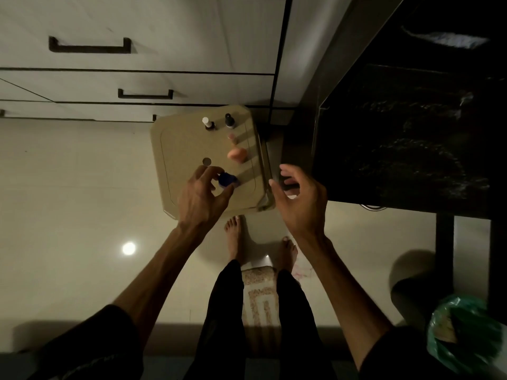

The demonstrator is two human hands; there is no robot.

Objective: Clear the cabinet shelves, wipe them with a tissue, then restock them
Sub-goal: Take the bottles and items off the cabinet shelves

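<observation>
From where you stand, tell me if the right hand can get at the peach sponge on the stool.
Probably yes. The right hand hangs open beside the stool, and nothing stands between it and the peach sponge; the left hand is busy at the blue bottle.

A beige stool (pixel 189 149) carries 2 small bottles (pixel 207 123), a blue-capped jar (pixel 227 180) and a peach sponge (pixel 236 154).

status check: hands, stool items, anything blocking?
Left hand gripping blue-capped jar on stool. Right hand open, empty, beside stool. Two small bottles and peach item on stool, clear of hands.
</observation>
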